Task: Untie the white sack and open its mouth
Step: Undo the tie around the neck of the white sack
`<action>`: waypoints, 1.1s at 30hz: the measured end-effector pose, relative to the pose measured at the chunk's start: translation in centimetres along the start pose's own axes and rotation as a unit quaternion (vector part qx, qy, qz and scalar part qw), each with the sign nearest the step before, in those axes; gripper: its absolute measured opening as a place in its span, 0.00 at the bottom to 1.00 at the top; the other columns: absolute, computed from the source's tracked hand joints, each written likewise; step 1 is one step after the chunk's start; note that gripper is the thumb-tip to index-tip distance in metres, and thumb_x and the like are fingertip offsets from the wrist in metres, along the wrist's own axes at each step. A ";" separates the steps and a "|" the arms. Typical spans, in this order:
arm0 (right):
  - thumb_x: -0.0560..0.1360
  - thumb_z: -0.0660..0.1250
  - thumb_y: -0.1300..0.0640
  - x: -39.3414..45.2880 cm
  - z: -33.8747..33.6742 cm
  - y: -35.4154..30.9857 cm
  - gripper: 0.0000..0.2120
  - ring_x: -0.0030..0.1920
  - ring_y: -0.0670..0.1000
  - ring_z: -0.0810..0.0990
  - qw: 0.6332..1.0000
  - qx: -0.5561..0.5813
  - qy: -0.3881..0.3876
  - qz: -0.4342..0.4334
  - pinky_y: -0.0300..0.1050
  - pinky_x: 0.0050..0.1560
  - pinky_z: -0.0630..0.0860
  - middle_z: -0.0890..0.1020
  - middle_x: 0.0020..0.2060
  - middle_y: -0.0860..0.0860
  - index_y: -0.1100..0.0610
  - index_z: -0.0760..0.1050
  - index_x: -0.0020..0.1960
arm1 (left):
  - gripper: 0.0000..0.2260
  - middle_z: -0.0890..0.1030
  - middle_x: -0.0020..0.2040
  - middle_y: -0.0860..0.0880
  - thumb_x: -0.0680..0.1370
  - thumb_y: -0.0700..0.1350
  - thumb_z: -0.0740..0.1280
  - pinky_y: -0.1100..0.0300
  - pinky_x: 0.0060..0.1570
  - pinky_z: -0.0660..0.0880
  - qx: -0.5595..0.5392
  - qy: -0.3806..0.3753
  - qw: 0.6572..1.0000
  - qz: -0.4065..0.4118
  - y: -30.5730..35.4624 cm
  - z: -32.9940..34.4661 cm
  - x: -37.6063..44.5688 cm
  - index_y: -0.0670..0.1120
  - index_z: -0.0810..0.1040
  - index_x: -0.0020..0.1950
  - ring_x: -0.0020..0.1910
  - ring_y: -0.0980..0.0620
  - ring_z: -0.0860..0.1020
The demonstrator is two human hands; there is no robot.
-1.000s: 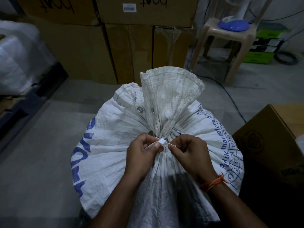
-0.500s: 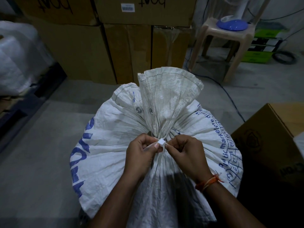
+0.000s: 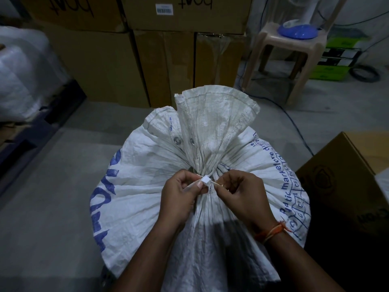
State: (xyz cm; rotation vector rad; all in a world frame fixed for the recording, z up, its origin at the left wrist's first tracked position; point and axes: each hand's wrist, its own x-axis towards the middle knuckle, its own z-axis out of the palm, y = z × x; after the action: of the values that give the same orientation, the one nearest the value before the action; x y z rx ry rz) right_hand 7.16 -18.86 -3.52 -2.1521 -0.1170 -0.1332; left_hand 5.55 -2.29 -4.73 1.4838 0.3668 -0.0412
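1. The left hand [image 3: 179,192] curls its fingers inward, thumb and forefinger pinching the small white lock of a zip tie [image 3: 205,180] at the neck of the sack.
2. The right hand [image 3: 240,194] is curled too, its fingertips pinching the thin tail of the tie just beside the lock; the two hands nearly touch across it.
3. An orange thread bracelet [image 3: 271,231] circles the right wrist.
4. The zip tie cinches the gathered neck of the white sack [image 3: 147,175], which is still bound shut; above the tie the loose mouth fans upward in pleats.
5. Two metal eyelets [image 3: 177,141] show on the left of the fanned cloth.
6. The full, rounded sack stands on a grey concrete floor [image 3: 52,186] directly in front of the person, with blue printed lettering on both flanks.
7. Behind it, brown cardboard boxes [image 3: 147,60] are stacked against the wall, one carrying a barcode label [image 3: 164,9].
8. To the right rear stands a beige plastic stool [image 3: 294,55] with a blue object on its seat; a blue cable [image 3: 294,125] trails across the floor beneath it.
9. Another cardboard box [image 3: 347,186] sits at the right edge, near the sack.
10. At far left, a bundle wrapped in clear plastic [image 3: 23,76] rests on a dark pallet.
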 end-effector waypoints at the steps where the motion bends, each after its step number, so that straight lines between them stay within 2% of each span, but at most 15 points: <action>1: 0.68 0.79 0.59 0.0 0.0 0.0 0.07 0.28 0.43 0.77 1.000 -0.001 0.001 0.001 0.31 0.31 0.68 0.80 0.26 0.45 0.53 0.81 0.34 | 0.06 0.88 0.45 0.39 0.79 0.32 0.70 0.55 0.46 0.83 -0.002 -0.002 1.000 0.000 0.0 0.1 0.0 0.41 0.81 0.45 0.44 0.44 0.88; 12: 0.69 0.77 0.60 0.1 0.8 0.0 0.07 0.29 0.43 0.78 1.000 0.014 -0.004 0.011 0.38 0.33 0.73 0.82 0.28 0.48 0.55 0.82 0.34 | 0.05 0.89 0.43 0.40 0.79 0.32 0.71 0.59 0.42 0.80 -0.011 -0.008 1.000 -0.006 -0.1 0.1 0.0 0.41 0.81 0.46 0.43 0.46 0.88; 18: 0.69 0.77 0.59 0.1 1.0 -0.1 0.08 0.29 0.43 0.77 1.000 0.014 -0.005 0.016 0.38 0.33 0.73 0.82 0.27 0.48 0.53 0.80 0.35 | 0.05 0.89 0.43 0.41 0.79 0.33 0.71 0.55 0.44 0.80 0.000 -0.004 1.000 -0.009 -0.1 0.1 0.0 0.42 0.81 0.46 0.44 0.45 0.89; 22: 0.68 0.78 0.59 0.1 0.6 -0.3 0.06 0.29 0.43 0.78 1.000 0.019 -0.016 0.017 0.34 0.32 0.72 0.82 0.28 0.48 0.54 0.81 0.36 | 0.06 0.89 0.43 0.40 0.78 0.34 0.71 0.51 0.49 0.81 -0.009 -0.005 1.000 -0.008 -0.2 0.1 0.0 0.43 0.81 0.45 0.46 0.41 0.88; 28: 0.67 0.78 0.57 0.1 -0.3 -0.6 0.06 0.27 0.43 0.76 1.000 0.005 -0.017 0.015 0.34 0.31 0.71 0.80 0.25 0.47 0.54 0.81 0.35 | 0.07 0.89 0.43 0.40 0.78 0.34 0.72 0.45 0.53 0.82 -0.005 -0.003 1.000 -0.007 -0.5 0.0 0.2 0.45 0.82 0.44 0.47 0.39 0.88; 33: 0.67 0.79 0.58 0.1 -0.4 -0.6 0.08 0.27 0.43 0.76 1.000 -0.005 -0.012 0.007 0.32 0.30 0.69 0.79 0.24 0.46 0.55 0.81 0.33 | 0.06 0.89 0.42 0.40 0.79 0.33 0.71 0.53 0.47 0.80 -0.003 -0.001 1.000 -0.006 -0.3 0.1 0.1 0.43 0.81 0.44 0.44 0.43 0.88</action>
State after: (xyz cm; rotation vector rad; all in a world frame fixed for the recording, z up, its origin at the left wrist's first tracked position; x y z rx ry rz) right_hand 7.15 -18.89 -2.79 -2.1635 -0.1169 -0.0995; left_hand 5.64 -2.43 -5.05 1.4763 0.3739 -0.0527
